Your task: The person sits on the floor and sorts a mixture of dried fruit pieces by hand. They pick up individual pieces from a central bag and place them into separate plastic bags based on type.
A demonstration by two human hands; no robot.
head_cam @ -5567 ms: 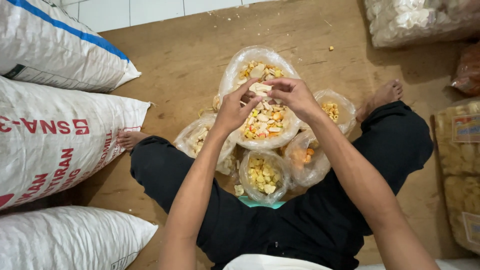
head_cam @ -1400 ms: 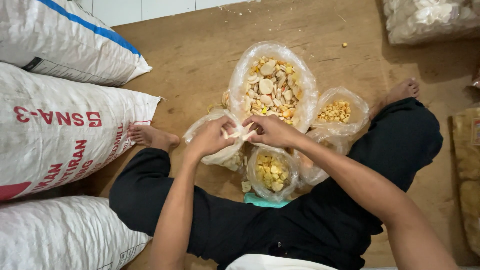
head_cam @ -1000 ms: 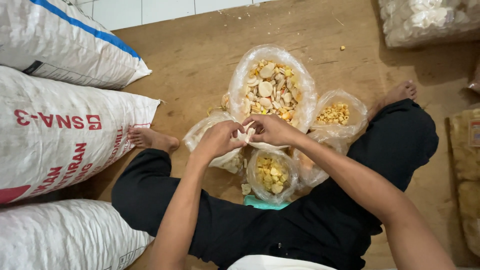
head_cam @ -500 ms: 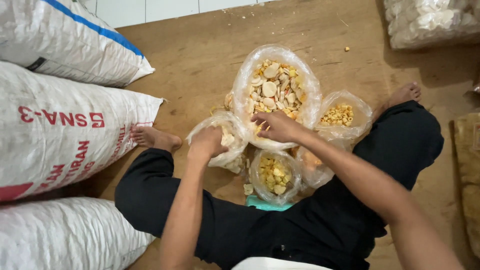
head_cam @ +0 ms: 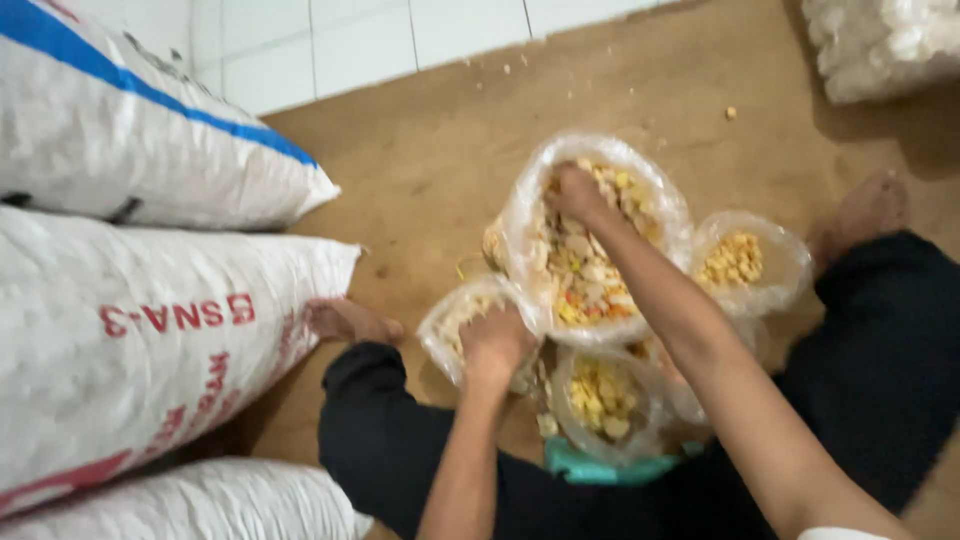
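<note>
I sit cross-legged on a brown floor with several clear plastic bags of yellow and white cracker pieces between my knees. My right hand (head_cam: 575,192) reaches into the big open bag (head_cam: 530,215) at the far side, fingers down among the pieces. My left hand (head_cam: 495,345) rests closed on the small bag (head_cam: 445,325) at the left, gripping its plastic. Another small bag (head_cam: 600,400) stands close to my lap, and one more bag (head_cam: 745,262) lies to the right. What the right fingers hold is hidden.
Three large white woven sacks (head_cam: 150,330) are stacked along the left. A clear bag of white crackers (head_cam: 880,45) lies at the top right. A teal object (head_cam: 590,468) peeks out under the near bag. White floor tiles (head_cam: 400,40) lie beyond the brown surface.
My right hand left the spot where both hands met and moved forward into the big bag. My left hand stayed on the small left bag. The camera view has swung.
</note>
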